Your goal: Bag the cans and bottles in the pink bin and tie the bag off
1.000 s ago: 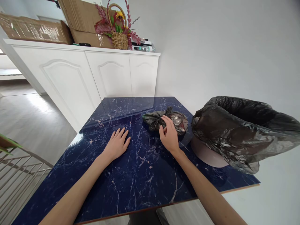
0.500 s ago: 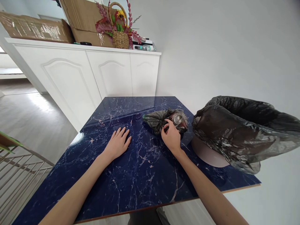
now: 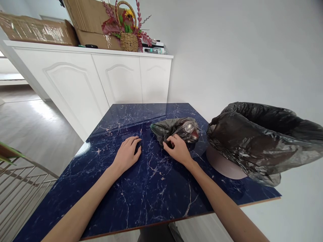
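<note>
On the dark blue marbled table (image 3: 151, 198) lies a filled black plastic bag (image 3: 186, 129), with something clear and reddish showing through its right part. My right hand (image 3: 178, 149) pinches the near side of this bag between thumb and fingers. My left hand (image 3: 127, 153) rests on the tabletop to the left, fingers bent and thumb apart, holding nothing. To the right of the bag stands a pinkish bin (image 3: 224, 164) lined with a large black bag (image 3: 252, 141) folded over its rim.
Behind the table, a white cabinet (image 3: 121, 77) carries cardboard boxes (image 3: 40, 32), a flower basket (image 3: 129, 42) and a plastic bottle (image 3: 157, 50). A metal rack (image 3: 22, 188) stands at the lower left. A white wall runs along the right.
My right hand has moved left and slightly nearer to me, and the small bag has shifted slightly left with it. The fingers of my left hand have bent.
</note>
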A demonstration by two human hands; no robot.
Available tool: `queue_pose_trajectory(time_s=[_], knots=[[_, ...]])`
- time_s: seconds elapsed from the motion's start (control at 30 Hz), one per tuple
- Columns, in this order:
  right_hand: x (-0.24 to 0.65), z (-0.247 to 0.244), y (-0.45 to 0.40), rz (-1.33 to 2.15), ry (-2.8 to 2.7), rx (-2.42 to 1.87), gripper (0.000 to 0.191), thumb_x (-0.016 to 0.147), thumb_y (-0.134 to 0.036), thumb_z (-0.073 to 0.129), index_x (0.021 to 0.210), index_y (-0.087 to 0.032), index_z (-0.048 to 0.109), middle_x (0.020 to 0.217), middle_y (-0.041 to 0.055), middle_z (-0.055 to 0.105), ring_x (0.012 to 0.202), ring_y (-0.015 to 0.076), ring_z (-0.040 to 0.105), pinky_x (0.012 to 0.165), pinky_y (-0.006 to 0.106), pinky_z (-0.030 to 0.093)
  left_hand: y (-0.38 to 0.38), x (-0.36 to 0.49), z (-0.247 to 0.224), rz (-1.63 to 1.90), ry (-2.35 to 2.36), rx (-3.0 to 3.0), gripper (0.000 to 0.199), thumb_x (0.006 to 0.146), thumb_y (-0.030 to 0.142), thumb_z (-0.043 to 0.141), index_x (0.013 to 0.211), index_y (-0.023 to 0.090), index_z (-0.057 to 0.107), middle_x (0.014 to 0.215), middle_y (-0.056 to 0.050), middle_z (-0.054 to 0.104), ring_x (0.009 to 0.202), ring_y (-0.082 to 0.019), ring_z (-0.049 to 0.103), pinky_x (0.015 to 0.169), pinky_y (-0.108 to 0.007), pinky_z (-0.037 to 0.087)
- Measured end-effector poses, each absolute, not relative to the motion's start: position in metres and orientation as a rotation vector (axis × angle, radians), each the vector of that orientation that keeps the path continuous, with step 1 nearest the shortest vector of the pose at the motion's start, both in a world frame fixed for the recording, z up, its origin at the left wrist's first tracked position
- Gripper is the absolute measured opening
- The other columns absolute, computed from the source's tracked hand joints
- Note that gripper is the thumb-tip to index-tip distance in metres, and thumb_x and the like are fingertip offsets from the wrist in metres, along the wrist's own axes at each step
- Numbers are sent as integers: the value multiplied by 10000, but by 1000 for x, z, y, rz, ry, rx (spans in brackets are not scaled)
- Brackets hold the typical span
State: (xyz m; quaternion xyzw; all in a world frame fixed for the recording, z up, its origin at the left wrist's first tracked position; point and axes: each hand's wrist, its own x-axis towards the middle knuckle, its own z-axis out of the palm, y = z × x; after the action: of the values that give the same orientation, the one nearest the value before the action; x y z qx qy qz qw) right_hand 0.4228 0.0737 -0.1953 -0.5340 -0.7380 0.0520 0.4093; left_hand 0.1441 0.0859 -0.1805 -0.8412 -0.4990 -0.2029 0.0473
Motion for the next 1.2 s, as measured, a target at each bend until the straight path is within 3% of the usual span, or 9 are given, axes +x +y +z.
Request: queue_pose_trajectory(time_s=[0.13,0.23,0.43,0.57,0.7,0.8,0.97,1.2], knots=[[414,-192,65,192,-2060,-1082,155,985,-364,663,917,-231,704,993,60,560,773,180,581,707,297,491,79,151,-170,-932,-1362,-2552,341,1085,330,443,1341,209,633,1404,-154,666,1334,-342,610,1154,-568,493],[408,-189,58,181,-2121,-964,121,938,-336,735,880,-230,736,1051,85,562,842,204,602,738,317,527,74,155,-164,-1071,-1235,-2590,300,1079,257,464,1340,233,608,1411,-137,655,1344,-320,605,1157,-551,488],[400,-186,51,285,-2201,-722,47,849,-276,823,839,-247,787,1257,108,553,1121,260,636,930,369,598,64,160,-160,-1140,-980,-2807,462,1069,117,391,1493,274,484,1551,-94,600,1473,-264,519,1226,-511,427],[399,-186,50,279,-2223,-662,172,870,-321,806,734,-233,748,1254,121,551,1124,264,638,889,359,609,64,159,-162,-978,-1060,-2923,416,1084,173,383,1475,226,514,1467,-118,648,1391,-273,570,1185,-481,463],[399,-185,48,249,-2141,-731,70,880,-297,787,899,-235,762,1257,117,573,1042,232,668,873,336,597,68,158,-166,-805,-1178,-2931,410,1089,311,454,1469,177,533,1350,-147,690,1281,-313,611,1105,-494,499],[400,-185,47,216,-2088,-810,133,875,-284,790,994,-248,743,1228,98,589,997,214,673,877,323,587,71,159,-168,-715,-1141,-2911,339,1085,373,486,1316,175,634,1249,-140,711,1211,-323,614,1082,-516,487],[401,-186,49,150,-2058,-878,113,853,-248,789,932,-238,709,1218,106,573,1005,227,665,886,333,571,72,159,-167,-658,-1075,-2899,323,1095,420,485,1053,183,701,1125,-126,708,1125,-311,599,1032,-505,477],[402,-190,53,188,-2069,-940,145,846,-224,789,818,-227,646,1265,119,551,1095,273,669,902,370,563,72,150,-160,-792,-1019,-2890,435,1125,282,378,849,209,706,994,-89,728,991,-276,598,909,-490,460]])
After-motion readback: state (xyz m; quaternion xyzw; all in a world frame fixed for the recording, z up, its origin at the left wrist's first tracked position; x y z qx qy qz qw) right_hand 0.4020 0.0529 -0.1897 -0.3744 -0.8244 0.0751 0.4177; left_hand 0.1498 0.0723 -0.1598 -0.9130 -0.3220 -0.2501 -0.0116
